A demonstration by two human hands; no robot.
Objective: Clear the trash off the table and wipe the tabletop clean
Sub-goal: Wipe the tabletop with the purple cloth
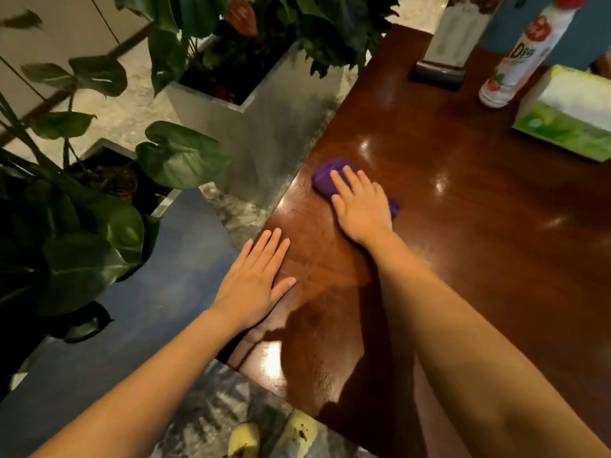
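A glossy dark wooden table (463,200) fills the right half of the head view. A bunched purple cloth (325,178) lies near the table's left edge. My right hand (360,206) presses flat on it with straight fingers, covering most of the cloth. My left hand (258,279) rests flat on the table's left edge, nearer to me, fingers straight and holding nothing.
At the table's far end stand a white spray can (515,61), a green tissue box (568,114) and a menu stand on a dark base (436,72). Metal planters (264,127) with large-leaved plants (82,226) line the floor left of the table, beside a blue-grey seat (148,309).
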